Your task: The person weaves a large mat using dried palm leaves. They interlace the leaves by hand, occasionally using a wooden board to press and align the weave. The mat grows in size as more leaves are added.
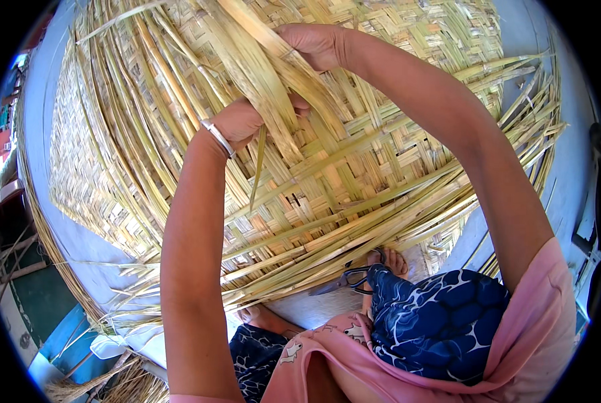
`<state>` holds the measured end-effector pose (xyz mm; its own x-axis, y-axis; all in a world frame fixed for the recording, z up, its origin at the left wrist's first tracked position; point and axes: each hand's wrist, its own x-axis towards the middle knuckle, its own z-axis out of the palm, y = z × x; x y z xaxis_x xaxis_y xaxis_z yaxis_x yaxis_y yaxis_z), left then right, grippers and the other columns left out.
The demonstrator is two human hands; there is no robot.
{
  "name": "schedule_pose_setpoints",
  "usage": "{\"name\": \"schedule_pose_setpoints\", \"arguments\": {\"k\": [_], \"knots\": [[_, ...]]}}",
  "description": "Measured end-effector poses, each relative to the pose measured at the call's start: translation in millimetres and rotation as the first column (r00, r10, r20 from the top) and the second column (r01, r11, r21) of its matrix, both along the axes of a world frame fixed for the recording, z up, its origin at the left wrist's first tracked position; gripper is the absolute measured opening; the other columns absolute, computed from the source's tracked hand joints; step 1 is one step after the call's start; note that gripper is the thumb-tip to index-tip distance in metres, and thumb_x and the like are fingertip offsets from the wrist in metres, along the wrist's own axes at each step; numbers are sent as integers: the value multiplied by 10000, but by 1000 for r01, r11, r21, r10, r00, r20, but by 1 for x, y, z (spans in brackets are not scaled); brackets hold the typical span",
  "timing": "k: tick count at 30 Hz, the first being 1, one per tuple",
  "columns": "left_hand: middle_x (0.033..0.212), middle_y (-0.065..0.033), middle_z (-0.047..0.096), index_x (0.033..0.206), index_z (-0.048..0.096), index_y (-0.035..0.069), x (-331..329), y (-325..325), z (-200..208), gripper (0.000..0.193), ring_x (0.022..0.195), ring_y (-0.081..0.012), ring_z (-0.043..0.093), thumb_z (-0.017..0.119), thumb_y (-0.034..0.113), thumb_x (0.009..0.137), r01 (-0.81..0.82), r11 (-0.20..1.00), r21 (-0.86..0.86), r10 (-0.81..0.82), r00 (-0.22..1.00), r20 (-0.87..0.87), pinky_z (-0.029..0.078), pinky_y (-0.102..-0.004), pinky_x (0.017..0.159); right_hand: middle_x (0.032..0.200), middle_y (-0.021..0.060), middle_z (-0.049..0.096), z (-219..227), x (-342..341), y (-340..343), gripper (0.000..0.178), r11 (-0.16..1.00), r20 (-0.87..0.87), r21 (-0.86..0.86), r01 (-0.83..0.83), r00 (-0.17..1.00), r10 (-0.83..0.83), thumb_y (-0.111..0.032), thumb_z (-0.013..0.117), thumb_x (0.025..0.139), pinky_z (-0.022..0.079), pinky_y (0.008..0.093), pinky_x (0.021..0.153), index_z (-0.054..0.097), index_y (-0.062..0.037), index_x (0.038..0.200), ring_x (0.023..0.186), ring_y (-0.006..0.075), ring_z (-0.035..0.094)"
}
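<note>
A large woven mat [414, 33] of pale yellow-green flat strips lies before me. My left hand [240, 122], with a silver bangle at the wrist, is closed round wide flat reed strips [263, 77] that stand up from the weave; its fingertips show past their right edge. A narrow strip [259, 168] hangs below this hand. Farther off and to the right, my right hand [312, 47] grips the upper part of the strips, its fingers partly hidden by them. Long unwoven strips [149, 101] lie side by side across the mat's left part.
A thick band of loose strip ends [354, 248] runs along the mat's near edge and up its right side. Scissors [344, 279] with dark handles lie by my feet. Grey floor [38, 121] surrounds the mat. A blue object [78, 342] and dry stalks [129, 383] are at lower left.
</note>
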<state>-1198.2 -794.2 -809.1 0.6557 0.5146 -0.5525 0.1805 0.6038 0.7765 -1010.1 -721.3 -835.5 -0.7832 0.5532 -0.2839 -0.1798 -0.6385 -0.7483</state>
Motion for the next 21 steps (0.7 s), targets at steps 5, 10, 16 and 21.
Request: {"name": "schedule_pose_setpoints", "arguments": {"k": [5, 10, 16, 21], "knots": [[989, -150, 647, 1093, 575, -32, -8, -4, 1, 281, 841, -182, 642, 566, 157, 886, -12, 972, 233, 91, 940, -329, 524, -272, 713, 1021, 122, 622, -14, 11, -2, 312, 898, 15, -70, 433, 901, -433, -151, 641, 812, 502, 360, 806, 569, 9, 1069, 938, 199, 601], [802, -128, 672, 891, 614, -10, -37, -22, -1, 229, 623, -129, 634, 533, 204, 901, 26, 982, 186, 83, 825, -558, 480, -237, 503, 857, 128, 633, -10, 64, -45, 120, 661, 110, -141, 737, 675, -729, -119, 601, 823, 496, 350, 761, 596, -18, 887, 798, 209, 588], [652, -88, 657, 846, 594, -2, -69, -26, -11, 275, 478, -149, 608, 512, 252, 910, 253, 965, -69, -240, 742, -627, 422, -235, 400, 821, 130, 608, -14, 181, -65, 129, 411, 35, -207, 888, 426, -904, -143, 573, 829, 458, 366, 797, 534, -40, 763, 796, 236, 570], [654, -87, 653, 842, 597, 7, -89, -29, -3, 268, 509, -150, 619, 513, 253, 908, 280, 946, -163, -319, 715, -622, 434, -240, 417, 915, 142, 621, -9, 256, -74, 165, 361, -50, -187, 914, 358, -932, -151, 474, 916, 467, 407, 835, 547, -13, 865, 927, 265, 591]]}}
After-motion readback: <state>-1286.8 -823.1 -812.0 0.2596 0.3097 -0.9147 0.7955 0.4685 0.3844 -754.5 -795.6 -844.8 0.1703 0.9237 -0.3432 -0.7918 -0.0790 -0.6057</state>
